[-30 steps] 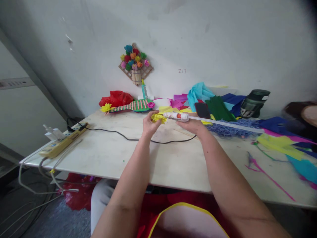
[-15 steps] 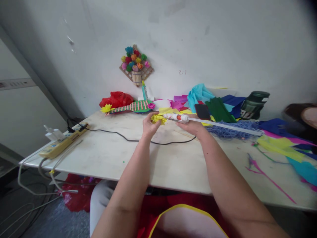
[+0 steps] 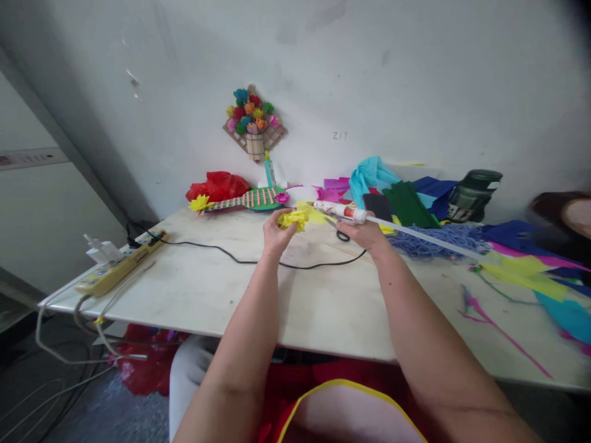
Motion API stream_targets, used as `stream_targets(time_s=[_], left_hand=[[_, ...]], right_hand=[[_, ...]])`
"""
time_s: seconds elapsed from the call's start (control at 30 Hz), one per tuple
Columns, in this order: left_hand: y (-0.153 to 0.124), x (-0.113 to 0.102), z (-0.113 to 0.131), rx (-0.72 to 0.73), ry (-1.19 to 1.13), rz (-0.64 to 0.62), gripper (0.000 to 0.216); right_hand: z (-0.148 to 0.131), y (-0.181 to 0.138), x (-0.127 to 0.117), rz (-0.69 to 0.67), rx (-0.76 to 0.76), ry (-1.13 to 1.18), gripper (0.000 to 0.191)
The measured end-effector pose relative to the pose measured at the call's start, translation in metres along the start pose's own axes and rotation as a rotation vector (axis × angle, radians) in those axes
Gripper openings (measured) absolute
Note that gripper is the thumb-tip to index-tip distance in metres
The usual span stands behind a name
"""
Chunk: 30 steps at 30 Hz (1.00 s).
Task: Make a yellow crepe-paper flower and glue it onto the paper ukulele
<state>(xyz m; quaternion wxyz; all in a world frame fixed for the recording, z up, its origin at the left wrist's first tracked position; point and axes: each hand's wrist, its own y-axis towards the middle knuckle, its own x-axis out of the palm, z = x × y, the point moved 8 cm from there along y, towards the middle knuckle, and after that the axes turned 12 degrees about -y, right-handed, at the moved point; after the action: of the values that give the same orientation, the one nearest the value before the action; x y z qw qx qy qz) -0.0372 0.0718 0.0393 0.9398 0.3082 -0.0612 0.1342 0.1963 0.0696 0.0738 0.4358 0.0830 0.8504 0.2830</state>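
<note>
Pinched in the fingers of my left hand (image 3: 276, 235) is a yellow crepe-paper flower (image 3: 294, 218) with ruffled petals. My right hand (image 3: 362, 234) is wrapped round a white glue gun (image 3: 339, 211), its nozzle pointing left towards the flower with a gap between them. A long clear glue stick (image 3: 425, 238) sticks out of the gun's back end to the right. Below the gun, a pair of scissors (image 3: 342, 235) lies on the table, partly hidden by my right hand. Yellow paper (image 3: 318, 214) lies behind the nozzle.
A black cord (image 3: 221, 250) crosses the table (image 3: 240, 301) from a power strip (image 3: 120, 264) on the left. Behind my hands lies a green lute-shaped craft (image 3: 258, 198). Coloured paper (image 3: 409, 203), a phone (image 3: 376, 205), blue shredded strands (image 3: 429, 240) and a dark bottle (image 3: 473, 195) stretch along the right.
The glue gun has moved right and its nozzle has drawn away from the yellow flower. The flower has turned to show more of its petals, and the scissors have come into sight.
</note>
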Motion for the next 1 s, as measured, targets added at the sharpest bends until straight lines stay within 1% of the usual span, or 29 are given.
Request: stream_targets(time_s=[0.07, 0.13, 0.2, 0.27, 0.33, 0.43, 0.5, 0.6, 0.7, 0.8, 0.9, 1.0], left_hand=[[0.001, -0.004, 0.001, -0.010, -0.059, 0.023, 0.036], [0.003, -0.008, 0.002, -0.022, -0.154, 0.053, 0.038], [0.004, -0.011, 0.002, -0.029, -0.235, 0.081, 0.040], [0.004, -0.013, 0.002, -0.041, -0.275, 0.095, 0.041], [0.005, -0.012, 0.000, -0.056, -0.294, 0.094, 0.042], [0.005, -0.009, -0.002, -0.074, -0.336, 0.062, 0.043], [0.005, -0.007, -0.004, -0.082, -0.357, 0.044, 0.043], [0.004, -0.005, -0.005, -0.086, -0.354, 0.031, 0.043], [0.004, -0.002, -0.005, -0.101, -0.357, -0.007, 0.042], [0.002, 0.003, -0.006, -0.122, -0.376, -0.052, 0.041], [0.001, 0.006, -0.007, -0.140, -0.406, -0.077, 0.040], [0.000, 0.008, -0.007, -0.142, -0.388, -0.096, 0.040]], right_hand=[[0.010, 0.001, 0.002, 0.040, 0.055, -0.009, 0.021], [0.019, 0.001, 0.002, 0.066, 0.124, -0.070, 0.024], [0.025, -0.001, 0.005, 0.039, 0.187, -0.170, 0.029], [0.026, -0.004, 0.010, -0.036, 0.214, -0.287, 0.033], [0.021, -0.006, 0.020, -0.133, 0.187, -0.391, 0.037], [0.009, -0.011, 0.040, -0.281, 0.106, -0.484, 0.044], [0.001, -0.015, 0.055, -0.361, 0.051, -0.508, 0.045], [-0.011, -0.021, 0.074, -0.444, -0.034, -0.523, 0.044], [-0.019, -0.028, 0.088, -0.505, -0.074, -0.541, 0.043], [-0.023, -0.032, 0.096, -0.534, -0.091, -0.553, 0.044], [-0.026, -0.032, 0.098, -0.550, -0.118, -0.542, 0.046], [-0.023, -0.028, 0.092, -0.548, -0.124, -0.488, 0.047]])
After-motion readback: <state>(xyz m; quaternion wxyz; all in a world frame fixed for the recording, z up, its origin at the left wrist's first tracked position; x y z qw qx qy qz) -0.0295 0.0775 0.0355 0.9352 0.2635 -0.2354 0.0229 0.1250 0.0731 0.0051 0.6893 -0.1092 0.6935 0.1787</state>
